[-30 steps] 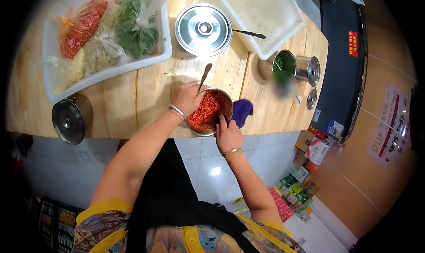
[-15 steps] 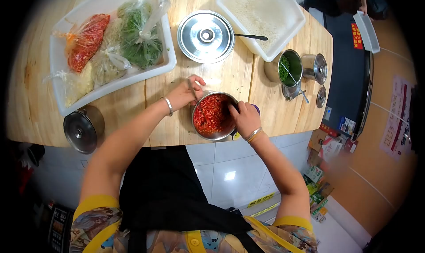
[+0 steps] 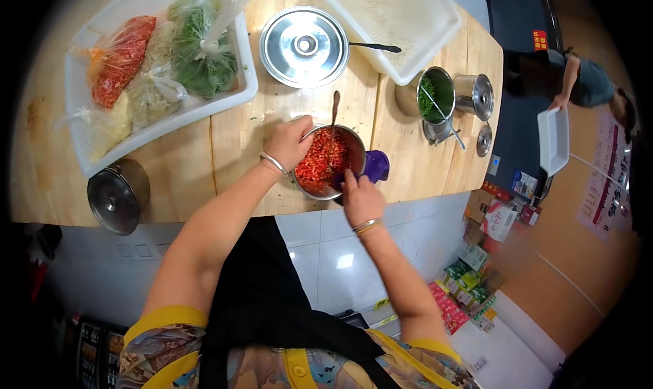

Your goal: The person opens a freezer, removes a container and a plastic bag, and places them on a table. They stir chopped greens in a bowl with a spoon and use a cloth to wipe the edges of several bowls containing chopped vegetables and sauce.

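A steel pot (image 3: 358, 143) of chopped red chilli (image 3: 317, 159) stands near the table's front edge. My left hand (image 3: 291, 143) is closed on the pot's left rim. A spoon (image 3: 334, 113) stands in the chilli, its handle leaning past the far rim, with no hand on it. At the pot's right front rim my right hand (image 3: 362, 200) is closed, its fingertips just over the inside. A purple cloth-like piece (image 3: 377, 166) bulges outside the rim beside that hand, and dark purple shows under the fingers.
A white tub (image 3: 249, 83) of bagged food is at left, near a lidded pot (image 3: 114, 198). Beyond stand a lidded steel pot (image 3: 305, 47) and a white bin (image 3: 401, 32). A pot of chopped greens (image 3: 435, 96) is at right. Another person (image 3: 588, 83) holds a white tray (image 3: 554, 141).
My left hand has let go of the spoon and taken the pot's left rim. The right hand has moved to the front rim; more purple shows. The other person has come further into view.
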`<action>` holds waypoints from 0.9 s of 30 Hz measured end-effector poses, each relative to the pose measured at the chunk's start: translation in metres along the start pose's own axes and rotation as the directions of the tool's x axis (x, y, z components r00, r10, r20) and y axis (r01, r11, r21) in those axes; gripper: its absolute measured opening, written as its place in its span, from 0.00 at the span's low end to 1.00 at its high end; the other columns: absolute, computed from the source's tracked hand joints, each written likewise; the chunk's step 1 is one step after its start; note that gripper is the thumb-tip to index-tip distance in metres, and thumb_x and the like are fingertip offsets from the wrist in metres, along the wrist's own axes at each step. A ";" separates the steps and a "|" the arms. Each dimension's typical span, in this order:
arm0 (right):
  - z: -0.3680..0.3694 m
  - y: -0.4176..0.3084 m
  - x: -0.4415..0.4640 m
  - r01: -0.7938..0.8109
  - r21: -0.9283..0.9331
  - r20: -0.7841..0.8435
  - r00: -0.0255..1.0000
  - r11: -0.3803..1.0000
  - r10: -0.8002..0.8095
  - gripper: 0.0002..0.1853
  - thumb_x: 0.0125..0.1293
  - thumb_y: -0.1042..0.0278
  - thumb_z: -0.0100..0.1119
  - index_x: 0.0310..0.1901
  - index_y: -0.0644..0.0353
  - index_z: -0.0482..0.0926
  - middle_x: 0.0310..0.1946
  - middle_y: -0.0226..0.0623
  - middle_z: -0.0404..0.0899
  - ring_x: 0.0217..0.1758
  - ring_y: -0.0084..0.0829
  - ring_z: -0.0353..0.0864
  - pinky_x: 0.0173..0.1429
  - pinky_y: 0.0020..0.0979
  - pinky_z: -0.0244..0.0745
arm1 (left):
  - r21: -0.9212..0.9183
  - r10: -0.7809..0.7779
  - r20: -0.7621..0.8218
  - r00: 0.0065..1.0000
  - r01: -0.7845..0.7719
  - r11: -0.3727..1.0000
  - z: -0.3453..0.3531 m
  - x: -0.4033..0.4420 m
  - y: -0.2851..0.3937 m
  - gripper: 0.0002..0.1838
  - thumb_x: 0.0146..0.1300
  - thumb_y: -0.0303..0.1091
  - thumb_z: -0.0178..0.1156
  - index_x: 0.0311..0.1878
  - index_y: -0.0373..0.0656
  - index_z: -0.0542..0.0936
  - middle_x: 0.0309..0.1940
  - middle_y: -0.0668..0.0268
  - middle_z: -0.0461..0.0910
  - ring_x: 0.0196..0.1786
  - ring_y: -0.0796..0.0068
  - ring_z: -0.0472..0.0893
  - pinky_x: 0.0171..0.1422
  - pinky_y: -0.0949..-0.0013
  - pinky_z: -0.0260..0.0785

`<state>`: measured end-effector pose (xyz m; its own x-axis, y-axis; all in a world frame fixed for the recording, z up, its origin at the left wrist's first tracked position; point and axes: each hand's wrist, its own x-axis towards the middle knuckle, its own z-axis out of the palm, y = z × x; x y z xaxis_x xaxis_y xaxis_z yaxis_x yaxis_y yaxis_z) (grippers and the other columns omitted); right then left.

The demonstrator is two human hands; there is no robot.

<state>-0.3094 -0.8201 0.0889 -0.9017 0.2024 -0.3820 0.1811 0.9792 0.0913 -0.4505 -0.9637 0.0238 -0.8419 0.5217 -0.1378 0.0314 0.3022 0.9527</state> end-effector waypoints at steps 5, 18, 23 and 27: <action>0.005 -0.006 -0.001 -0.023 0.032 -0.031 0.999 0.999 0.024 0.16 0.59 0.60 0.53 0.48 0.52 0.76 0.26 0.37 0.71 0.26 0.36 0.75 0.28 0.37 0.71 | -0.001 -0.200 -0.136 0.970 0.202 0.979 0.005 -0.039 -0.006 0.07 0.51 0.27 0.57 0.28 0.40 0.68 0.16 0.60 0.68 0.20 0.63 0.70 0.26 0.65 0.63; 0.004 0.014 0.018 0.035 0.084 -0.123 0.992 0.996 -0.025 0.14 0.58 0.60 0.54 0.45 0.53 0.75 0.28 0.38 0.70 0.29 0.36 0.74 0.29 0.36 0.71 | -0.135 -0.241 0.119 0.963 0.256 0.957 -0.012 -0.047 -0.002 0.07 0.52 0.26 0.53 0.29 0.42 0.64 0.17 0.68 0.63 0.21 0.81 0.69 0.20 0.74 0.69; 0.011 -0.014 -0.008 -0.226 0.191 -0.055 0.969 0.955 0.240 0.13 0.60 0.56 0.53 0.43 0.52 0.75 0.28 0.39 0.71 0.28 0.40 0.76 0.29 0.40 0.72 | -0.379 -0.379 0.084 0.922 0.381 0.844 0.019 -0.076 -0.018 0.06 0.57 0.25 0.54 0.32 0.42 0.66 0.22 0.70 0.67 0.25 0.83 0.71 0.26 0.76 0.72; -0.002 0.011 0.009 -0.062 0.178 -0.033 0.997 0.982 0.069 0.09 0.55 0.63 0.55 0.36 0.56 0.74 0.28 0.40 0.71 0.29 0.40 0.75 0.30 0.38 0.72 | -0.357 -0.263 0.326 0.908 0.376 0.855 -0.018 -0.097 -0.048 0.05 0.61 0.27 0.53 0.39 0.41 0.68 0.29 0.69 0.70 0.30 0.80 0.76 0.35 0.73 0.75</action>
<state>-0.3162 -0.8074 0.0887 -0.8996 0.2686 -0.3444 0.3033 0.9516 -0.0500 -0.3797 -1.0434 -0.0040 -0.5971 0.6541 -0.4644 -0.4820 0.1702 0.8595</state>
